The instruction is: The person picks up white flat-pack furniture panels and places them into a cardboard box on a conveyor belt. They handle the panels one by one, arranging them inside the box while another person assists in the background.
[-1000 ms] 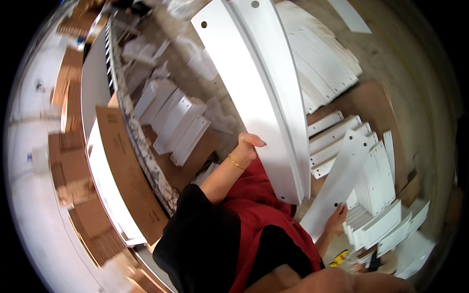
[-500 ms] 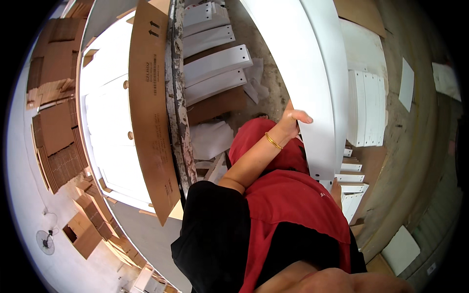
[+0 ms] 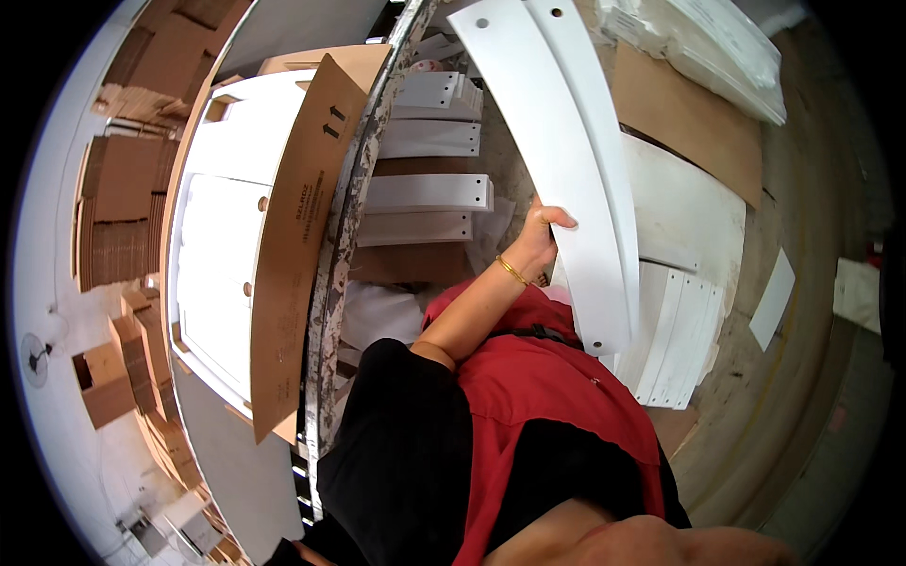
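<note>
My left hand (image 3: 545, 234), with a gold bangle at the wrist, grips the left edge of a long white panel (image 3: 562, 141). Its thumb lies on the panel's face and the other fingers are hidden behind. A second white panel (image 3: 590, 80) lies against the first, shifted to the right. Both have dark holes near the upper end, and one hole shows at the lower end, close to my red apron (image 3: 528, 377). I cannot see my right hand.
On the left, an open cardboard carton (image 3: 293, 283) holding white panels (image 3: 226, 231) sits on a worn-edged bench (image 3: 326, 321). White panel stacks (image 3: 429, 193) lie beyond it. More panels (image 3: 675, 330), a cardboard sheet (image 3: 689, 123) and plastic-wrapped pieces (image 3: 708, 42) are at right.
The panels' far ends have come into view, and their lower end has shifted up and left. My right hand, near that end before, is out of sight. My view has turned.
</note>
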`<state>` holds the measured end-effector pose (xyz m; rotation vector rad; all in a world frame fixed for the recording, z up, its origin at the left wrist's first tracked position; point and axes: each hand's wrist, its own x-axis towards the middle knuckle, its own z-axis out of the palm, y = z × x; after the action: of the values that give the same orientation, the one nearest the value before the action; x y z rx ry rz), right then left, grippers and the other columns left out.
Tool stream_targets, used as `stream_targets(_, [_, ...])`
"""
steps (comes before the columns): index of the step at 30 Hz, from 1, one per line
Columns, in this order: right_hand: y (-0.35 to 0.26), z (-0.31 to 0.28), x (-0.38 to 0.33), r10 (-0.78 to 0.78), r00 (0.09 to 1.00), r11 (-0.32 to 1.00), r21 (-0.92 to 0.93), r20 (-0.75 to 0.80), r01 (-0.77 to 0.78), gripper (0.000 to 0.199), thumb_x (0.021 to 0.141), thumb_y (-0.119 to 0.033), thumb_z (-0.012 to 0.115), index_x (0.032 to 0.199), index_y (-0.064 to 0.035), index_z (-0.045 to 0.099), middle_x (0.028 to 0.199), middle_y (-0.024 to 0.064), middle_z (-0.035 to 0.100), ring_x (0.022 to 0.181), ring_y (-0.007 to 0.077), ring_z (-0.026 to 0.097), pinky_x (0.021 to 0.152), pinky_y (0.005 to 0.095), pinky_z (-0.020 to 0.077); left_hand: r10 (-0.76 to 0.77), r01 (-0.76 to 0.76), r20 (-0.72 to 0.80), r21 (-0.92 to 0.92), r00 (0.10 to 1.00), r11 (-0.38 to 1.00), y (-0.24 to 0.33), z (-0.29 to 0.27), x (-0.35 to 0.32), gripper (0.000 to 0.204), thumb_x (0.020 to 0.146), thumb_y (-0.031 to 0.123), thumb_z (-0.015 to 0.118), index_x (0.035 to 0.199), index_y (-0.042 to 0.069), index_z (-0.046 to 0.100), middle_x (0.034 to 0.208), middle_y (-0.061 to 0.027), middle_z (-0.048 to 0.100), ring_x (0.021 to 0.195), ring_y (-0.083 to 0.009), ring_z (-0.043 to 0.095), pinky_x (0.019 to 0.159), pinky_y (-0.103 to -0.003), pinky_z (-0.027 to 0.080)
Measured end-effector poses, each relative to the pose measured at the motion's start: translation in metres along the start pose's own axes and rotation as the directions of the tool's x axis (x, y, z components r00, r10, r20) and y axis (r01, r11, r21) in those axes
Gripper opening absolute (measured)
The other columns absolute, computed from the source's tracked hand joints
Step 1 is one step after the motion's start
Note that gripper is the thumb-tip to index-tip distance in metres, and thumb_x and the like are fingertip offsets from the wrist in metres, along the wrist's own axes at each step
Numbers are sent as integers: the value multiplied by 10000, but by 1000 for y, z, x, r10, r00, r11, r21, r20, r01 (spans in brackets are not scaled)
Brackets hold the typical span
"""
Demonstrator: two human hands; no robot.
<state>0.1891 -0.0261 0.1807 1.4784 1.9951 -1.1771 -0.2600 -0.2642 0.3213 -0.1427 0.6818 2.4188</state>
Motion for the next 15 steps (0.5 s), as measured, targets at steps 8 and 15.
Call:
stream_targets(8, [-113, -57, 107, -108, 993, 983, -144, 52, 114, 536, 908, -431, 377, 981, 62, 575, 676, 171, 588, 644, 233, 540, 582, 390, 421, 85, -89, -84, -46, 993, 995, 18, 5, 82, 633, 474, -16, 502, 1104, 4, 451, 978, -104, 535, 910, -261, 539, 796, -348, 469])
stream_targets(15, [-279, -49, 216, -241, 964, 935, -239, 109, 261, 549, 903, -443, 379, 994, 64, 570, 683, 179, 593, 652, 241, 551, 582, 397, 421, 129, -174, -272, -147, 954, 974, 72, -23, 196, 440, 522, -28, 519, 956, -99, 525, 879, -165, 581, 805, -296, 583, 757, -394, 497])
